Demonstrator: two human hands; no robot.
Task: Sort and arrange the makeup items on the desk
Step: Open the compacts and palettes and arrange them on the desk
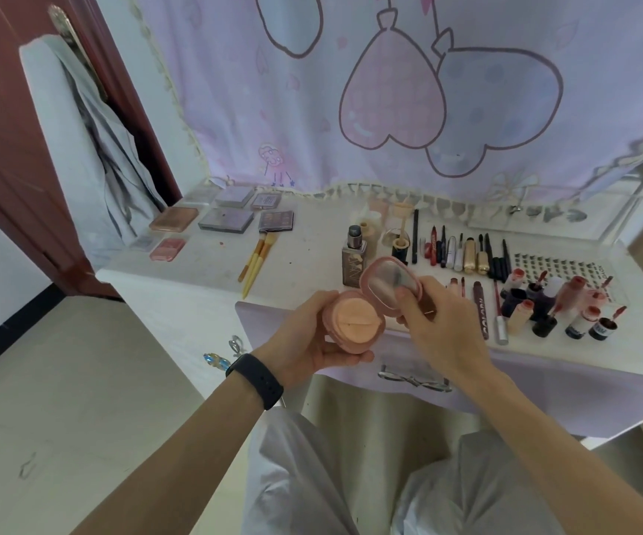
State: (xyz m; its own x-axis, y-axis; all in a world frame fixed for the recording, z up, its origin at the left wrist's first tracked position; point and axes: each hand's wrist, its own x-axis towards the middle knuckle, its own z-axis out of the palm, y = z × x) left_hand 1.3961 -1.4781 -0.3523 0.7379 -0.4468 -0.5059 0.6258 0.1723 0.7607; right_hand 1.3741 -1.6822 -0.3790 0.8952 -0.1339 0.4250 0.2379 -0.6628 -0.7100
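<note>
- A lilac hanging cloth (pixel 389 110) printed with heart balloons drapes down behind the white surface (pixel 304 241).
- Flat palettes (pixel 227 220) lie grouped at the surface's far left corner.
- A row of pencils and tubes (pixel 462 252) lies side by side right of centre; small bottles (pixel 559 307) cluster nearer the right edge.
- The left grip (pixel 304 335), a dark wristband (pixel 254 380) behind it, curls round the base of the pink compact (pixel 354 322).
- The right grip (pixel 443 326) pinches the raised lid's edge.
- The compact is open and held in the air over the surface's near edge, just in front of a square foundation bottle (pixel 354 260).
- Two yellow-handled brushes (pixel 256 260) lie together left of centre.
</note>
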